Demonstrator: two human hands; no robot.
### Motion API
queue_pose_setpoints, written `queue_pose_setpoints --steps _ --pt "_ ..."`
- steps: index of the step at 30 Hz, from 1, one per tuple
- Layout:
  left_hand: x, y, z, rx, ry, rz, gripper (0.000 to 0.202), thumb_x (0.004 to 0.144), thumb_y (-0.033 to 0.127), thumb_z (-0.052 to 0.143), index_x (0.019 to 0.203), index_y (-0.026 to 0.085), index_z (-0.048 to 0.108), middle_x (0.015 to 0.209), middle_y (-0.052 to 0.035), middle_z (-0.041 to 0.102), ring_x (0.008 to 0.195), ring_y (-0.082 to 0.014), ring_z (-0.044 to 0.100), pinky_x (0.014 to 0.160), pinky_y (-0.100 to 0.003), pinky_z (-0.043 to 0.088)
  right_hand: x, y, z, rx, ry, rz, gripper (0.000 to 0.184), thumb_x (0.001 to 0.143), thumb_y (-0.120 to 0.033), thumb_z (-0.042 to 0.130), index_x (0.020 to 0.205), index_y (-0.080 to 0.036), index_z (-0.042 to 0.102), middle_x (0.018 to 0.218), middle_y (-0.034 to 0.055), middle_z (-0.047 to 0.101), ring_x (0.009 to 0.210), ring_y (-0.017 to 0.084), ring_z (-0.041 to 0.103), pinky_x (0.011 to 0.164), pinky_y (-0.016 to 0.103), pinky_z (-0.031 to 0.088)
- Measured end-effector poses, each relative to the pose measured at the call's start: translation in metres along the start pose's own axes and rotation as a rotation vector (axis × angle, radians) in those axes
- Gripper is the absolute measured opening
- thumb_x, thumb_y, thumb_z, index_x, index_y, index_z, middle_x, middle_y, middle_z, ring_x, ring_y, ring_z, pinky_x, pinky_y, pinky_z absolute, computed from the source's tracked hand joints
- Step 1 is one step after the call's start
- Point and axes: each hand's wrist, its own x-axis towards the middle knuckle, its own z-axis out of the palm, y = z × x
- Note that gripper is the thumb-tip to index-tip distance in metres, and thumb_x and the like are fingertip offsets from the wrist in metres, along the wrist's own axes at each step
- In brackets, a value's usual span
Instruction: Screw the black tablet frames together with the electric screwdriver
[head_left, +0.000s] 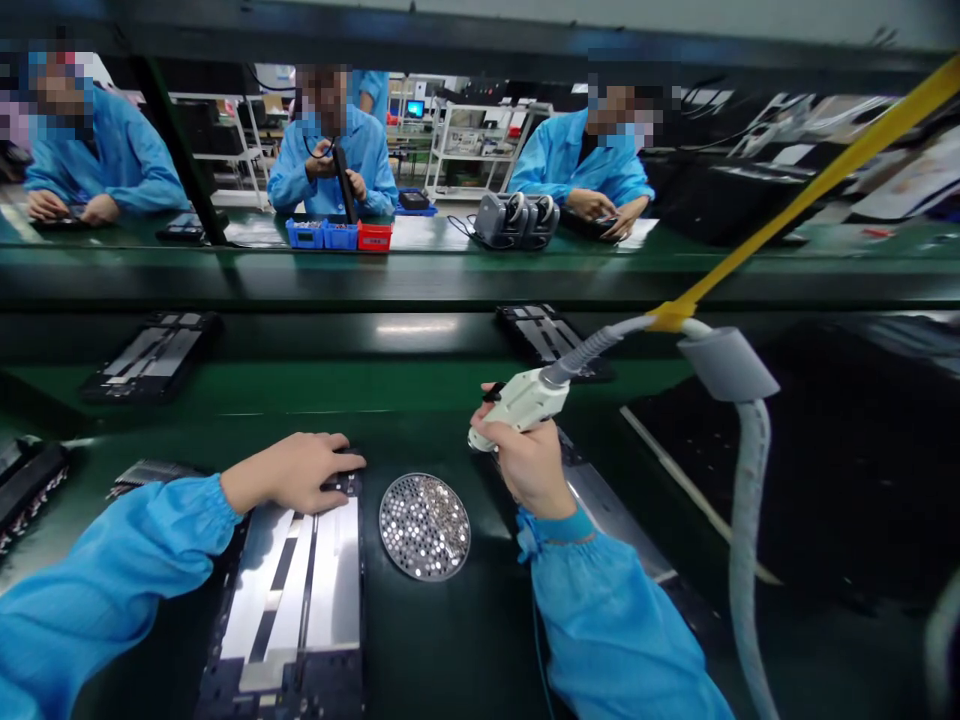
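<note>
My left hand (pixel 300 472) lies on the upper edge of an opened tablet (pixel 330 580), fingers stretched out and slightly spread. The tablet's silver battery plates and black strips face up. In my right hand (pixel 531 462) is a white corded hand tool (pixel 525 402), gripped with my thumb along its side; its rounded end points down and left. Under my right hand and forearm, partly hidden, lies another opened tablet (pixel 619 510). Between my hands sits a round dish (pixel 424 527) of many small shiny metal pieces.
A thick grey cable (pixel 746 520) runs from the tool, held up by a yellow strap (pixel 817 190). Opened tablets (pixel 154 352) lie farther back. A black sheet-like surface (pixel 840 480) is at right. Co-workers in blue (pixel 581 160) sit opposite, behind small blue and red bins (pixel 340 236).
</note>
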Motion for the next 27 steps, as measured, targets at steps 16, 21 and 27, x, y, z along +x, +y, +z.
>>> queue_pose_setpoints --steps 16,21,27 --pt "-0.027 0.05 0.063 0.068 0.368 -0.24 0.053 0.101 0.042 0.042 0.142 0.012 0.058 0.126 -0.0294 0.062 0.103 -0.0437 0.065 0.086 -0.059 0.053 -0.031 -0.024 0.01 -0.034 -0.031 -0.07 0.036 0.073 -0.025 0.074 0.108 -0.024 0.065 0.071 -0.0031 0.064 0.07 0.016 0.061 0.087 0.044 0.052" --pt "-0.038 0.072 0.073 0.035 0.449 -0.145 0.047 0.097 0.039 0.046 0.135 0.016 0.062 0.126 -0.0259 0.066 0.103 -0.0427 0.067 0.084 -0.057 0.055 -0.063 -0.026 0.037 -0.117 -0.15 -0.107 0.032 0.082 -0.02 0.073 0.112 -0.029 0.066 0.072 -0.0033 0.061 0.067 0.015 0.06 0.078 0.043 0.055" --pt "-0.043 0.082 0.079 -0.033 0.52 -0.092 0.051 0.084 0.031 0.058 0.132 0.015 0.061 0.126 -0.0263 0.067 0.114 -0.0448 0.066 0.088 -0.058 0.055 -0.08 -0.01 0.055 -0.176 -0.247 -0.057 0.026 0.087 -0.019 0.066 0.11 -0.03 0.066 0.069 -0.0037 0.059 0.062 0.015 0.06 0.073 0.044 0.057"
